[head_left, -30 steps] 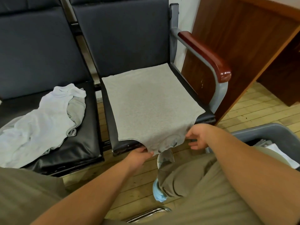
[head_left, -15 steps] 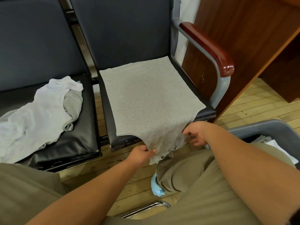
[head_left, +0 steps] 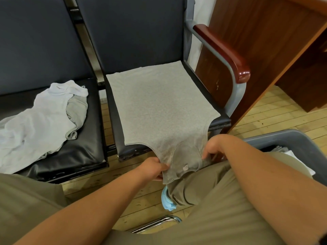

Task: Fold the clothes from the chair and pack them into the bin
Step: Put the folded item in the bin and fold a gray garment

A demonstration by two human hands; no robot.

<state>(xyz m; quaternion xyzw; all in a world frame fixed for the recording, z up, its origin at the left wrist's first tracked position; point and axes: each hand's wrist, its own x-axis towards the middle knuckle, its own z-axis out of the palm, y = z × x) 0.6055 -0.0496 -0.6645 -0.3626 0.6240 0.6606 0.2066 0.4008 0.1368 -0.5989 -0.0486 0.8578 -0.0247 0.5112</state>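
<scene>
a grey marl knit sleeveless top [head_left: 159,110] lies spread flat over the seat of a dark padded armchair with a red-brown wooden armrest [head_left: 132,32]. its hem points toward the chair's backrest, and its neckline and shoulder straps hang off the chair's front edge. the left hand [head_left: 152,167] pinches one strap just in front of that edge, on the side away from the armrest, with its fingers curled into the cloth. the right hand [head_left: 215,146] pinches the other strap on the armrest side. the top looks light, soft and limp, with some stretch, so it will likely sag and crease wherever nothing supports it. it seems neither slippery nor fragile. holding both straps, or two corners, should keep an edge straight for a fold back over the chair seat. a grey plastic bin [head_left: 283,138] stands near the chair's front on the armrest side, with pale cloth inside. a crumpled pale blue garment [head_left: 35,124] lies on the black seat beside the chair, away from the armrest.
</scene>
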